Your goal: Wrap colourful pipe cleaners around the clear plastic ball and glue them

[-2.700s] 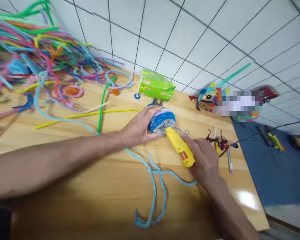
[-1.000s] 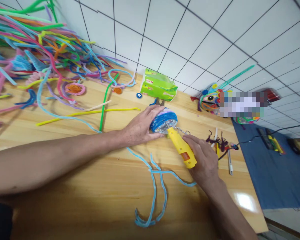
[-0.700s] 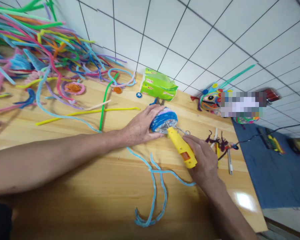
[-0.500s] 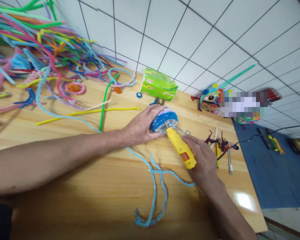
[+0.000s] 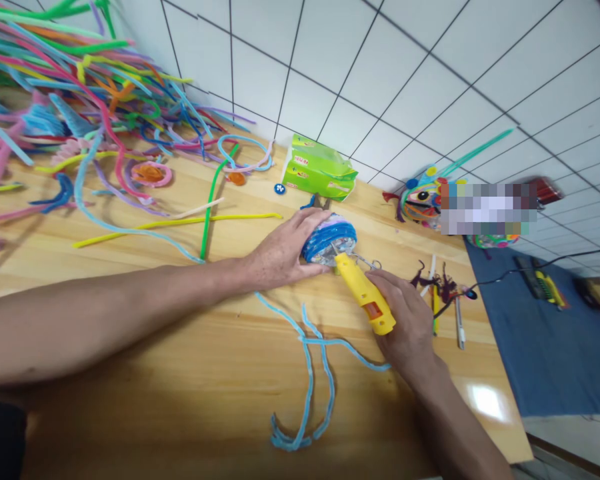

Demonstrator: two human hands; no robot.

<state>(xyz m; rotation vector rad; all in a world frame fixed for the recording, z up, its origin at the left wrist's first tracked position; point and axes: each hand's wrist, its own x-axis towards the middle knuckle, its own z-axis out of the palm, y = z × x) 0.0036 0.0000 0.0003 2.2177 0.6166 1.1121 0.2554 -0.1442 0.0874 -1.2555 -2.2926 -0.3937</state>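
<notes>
My left hand [image 5: 285, 250] is wrapped round a rounded piece [image 5: 330, 235] covered in blue and lilac pipe cleaner, its lower side greyish and shiny. In my right hand [image 5: 405, 313] is a yellow hot glue gun [image 5: 363, 293]. The gun's nozzle points at the grey side of the piece and seems to touch it or be very close. Behind the nozzle lie scissors [image 5: 374, 265], partly hidden. Light blue pipe cleaners [image 5: 307, 373] lie on the wooden table [image 5: 180, 413] in front of my hands.
Many coloured pipe cleaners [image 5: 80, 80] are heaped at the back left. A green tissue pack [image 5: 317, 167] stands by the tiled wall. Colourful decorated crafts [image 5: 423, 200] sit at the back right. A cutter knife [image 5: 461, 323] lies right of my right hand, and a black cable [image 5: 540, 267] crosses there.
The view has shifted very slightly. Both hands keep their grips, and the glue gun's nozzle stays at the grey side of the piece.
</notes>
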